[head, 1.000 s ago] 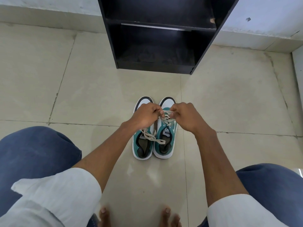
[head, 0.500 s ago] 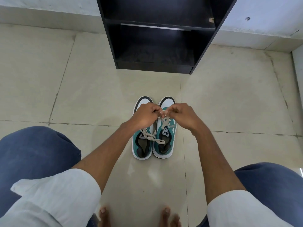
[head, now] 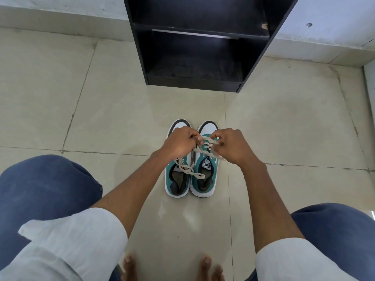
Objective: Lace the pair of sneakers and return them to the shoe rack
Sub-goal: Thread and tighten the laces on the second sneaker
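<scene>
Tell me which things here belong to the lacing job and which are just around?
Part of the job:
- pair of teal-and-white sneakers
- beige flat shoelace, pinched by left hand and right hand
- black wooden shoe rack, shelves bare

Just around:
- beige tiled floor
- pale wall

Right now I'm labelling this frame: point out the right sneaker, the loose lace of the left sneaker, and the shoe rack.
right sneaker (head: 213, 178): head view, teal side by the collar.
loose lace (head: 187, 171): head view, strands across the left sneaker's opening.
shoe rack (head: 192, 85): head view, bottom front edge.
</scene>
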